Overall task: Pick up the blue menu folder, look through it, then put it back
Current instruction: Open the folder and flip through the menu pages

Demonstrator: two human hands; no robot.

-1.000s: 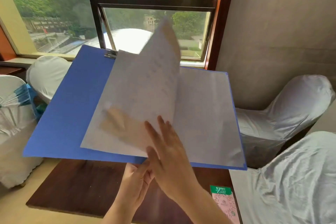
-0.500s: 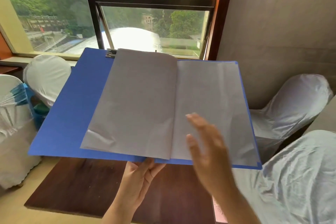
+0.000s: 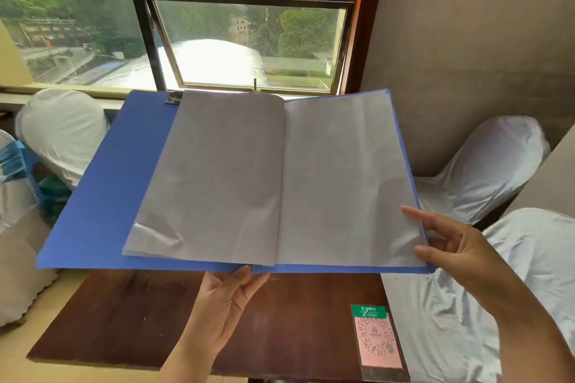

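The blue menu folder [image 3: 102, 196] lies open in the air above a dark wooden table [image 3: 140, 314], its pale plastic-sleeved pages [image 3: 342, 183] spread flat. My left hand [image 3: 224, 301] holds the folder from below at the spine, thumb on the front edge. My right hand [image 3: 451, 246] is at the lower right corner, fingers touching the edge of the right-hand page. A metal clip [image 3: 172, 97] sits at the folder's top edge.
A pink and green card [image 3: 376, 339] in a clear stand lies on the table's right side. Chairs with white covers stand left [image 3: 62, 130] and right [image 3: 485, 165]. A large window [image 3: 249, 40] is straight ahead, a beige wall to the right.
A page was mid-turn a second ago and now lies flat on the left. My right hand moved from the middle of the folder to its lower right corner.
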